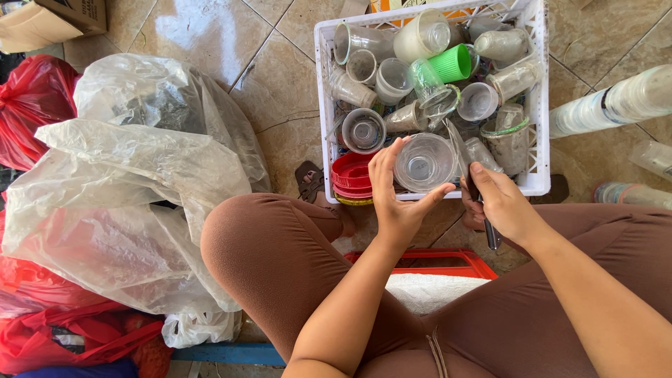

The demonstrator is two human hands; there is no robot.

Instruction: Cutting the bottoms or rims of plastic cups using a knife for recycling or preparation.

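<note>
My left hand grips a clear plastic cup, its open mouth facing up at me, just over the near rim of a white plastic crate. My right hand holds a knife, the blade lying against the cup's right side and the dark handle end poking out below my palm. The crate is filled with several clear and white used plastic cups, one green cup and a stack of red lids. My knees in brown trousers frame the bottom of the view.
A large clear plastic bag lies on the tiled floor at left, with red bags behind and below it. Stacked clear cups lie at right. A red tray with white cloth sits between my legs. A cardboard box stands top left.
</note>
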